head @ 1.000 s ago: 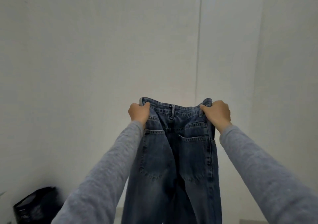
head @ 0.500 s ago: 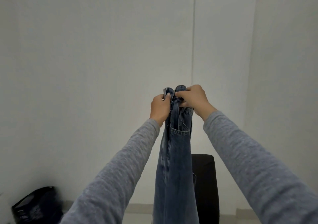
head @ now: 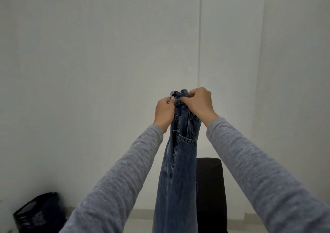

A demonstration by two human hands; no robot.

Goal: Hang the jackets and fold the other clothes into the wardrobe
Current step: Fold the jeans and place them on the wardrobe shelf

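Observation:
A pair of blue jeans (head: 178,170) hangs straight down in front of me, folded lengthwise with one leg over the other and a back pocket showing. My left hand (head: 164,112) grips the waistband from the left side. My right hand (head: 198,102) pinches the top of the same waistband from the right, touching the left hand. Both arms in grey sleeves are stretched out at chest height. The hems of the legs drop below the frame's edge. No wardrobe is in view.
A black chair back (head: 211,188) stands right behind the jeans against the white wall. A black bag (head: 38,213) lies on the floor at the lower left. A pale floor strip (head: 142,220) runs along the wall's base.
A second ago my hands held the waistband spread wide. They came together, folding the jeans in half lengthwise, and the black chair behind came into view.

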